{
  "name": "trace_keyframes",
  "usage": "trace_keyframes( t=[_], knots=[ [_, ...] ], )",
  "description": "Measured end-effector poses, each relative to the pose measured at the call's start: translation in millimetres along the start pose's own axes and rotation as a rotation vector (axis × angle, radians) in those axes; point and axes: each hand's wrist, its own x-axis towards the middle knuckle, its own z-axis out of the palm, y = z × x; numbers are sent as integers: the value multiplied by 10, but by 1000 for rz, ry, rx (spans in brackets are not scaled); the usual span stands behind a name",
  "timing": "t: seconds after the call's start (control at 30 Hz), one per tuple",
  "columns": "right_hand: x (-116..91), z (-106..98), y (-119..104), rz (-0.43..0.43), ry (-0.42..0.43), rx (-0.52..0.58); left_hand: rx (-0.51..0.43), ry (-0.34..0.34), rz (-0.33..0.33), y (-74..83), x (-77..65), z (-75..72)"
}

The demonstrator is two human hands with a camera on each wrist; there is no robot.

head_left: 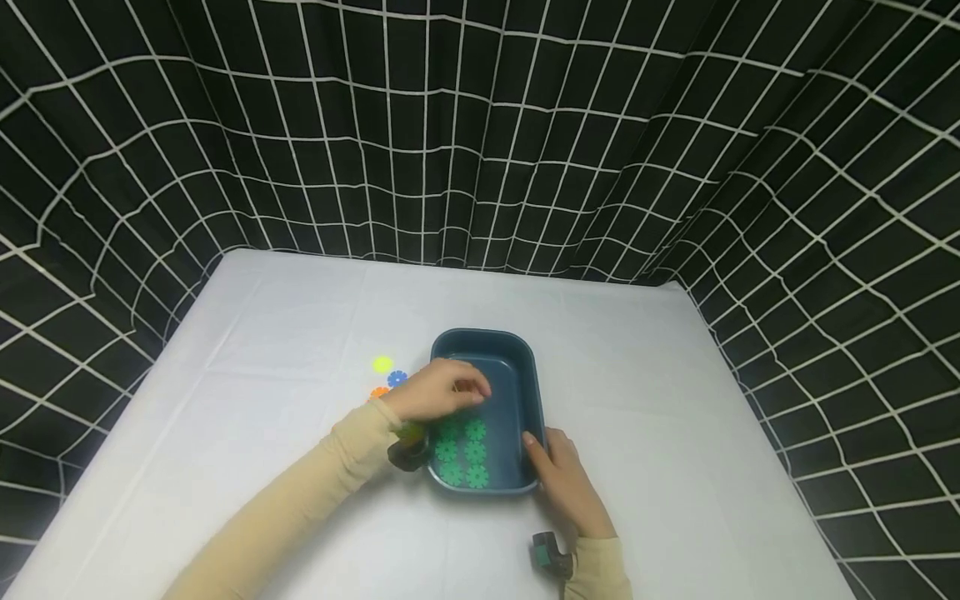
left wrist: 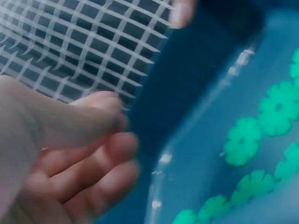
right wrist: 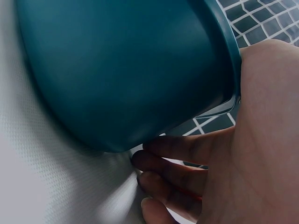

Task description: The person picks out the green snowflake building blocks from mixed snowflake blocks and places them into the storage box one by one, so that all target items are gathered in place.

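A deep teal-blue plastic tray point(head_left: 508, 392) stands on the white table. Several green flower-shaped discs point(head_left: 476, 452) lie in two columns on its near left floor. Above the tray's middle hovers my left hand point(head_left: 442, 390); the left wrist view shows its fingers point(left wrist: 105, 186) curled, thumb tip against them, with no object visible between. My right hand point(head_left: 566, 475) grips the tray's near right wall, thumb over the rim. In the right wrist view its other fingers point(right wrist: 180, 149) sit outside, low against the wall by the tablecloth.
Left of the tray lie a yellow disc point(head_left: 382, 364), a blue flower disc point(head_left: 397, 379) and an orange piece point(head_left: 379, 392), partly covered by my left arm. A yellowish piece point(head_left: 410, 432) shows under the left wrist. Black curtains with a white grid point(head_left: 450, 150) surround the table.
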Motion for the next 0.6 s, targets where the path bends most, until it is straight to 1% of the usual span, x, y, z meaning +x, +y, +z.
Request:
trace_keyframes(
  t=[0.1,0.17,0.23,0.3,0.43,0.53,0.6],
  knots=[
    [-4,1,-5,11,-3,-6,-69,125,-38,-67,-166,-128],
    [-3,-1,-9,15,-5,-9,-85,173,-79,-142,-290,-204],
    [-4,-6,-11,18,-4,-11,-71,197,-124,-248,-405,-240],
    [-3,-12,-9,18,-3,-13,-62,201,-166,-359,-505,-243],
    [3,-15,-10,14,-3,-12,-66,150,-220,-542,-660,-177],
    [9,-9,-14,14,-6,-7,-47,111,-235,-626,-732,-113],
    [11,-2,-19,12,-7,-2,-7,102,-235,-661,-753,-78]
  ],
)
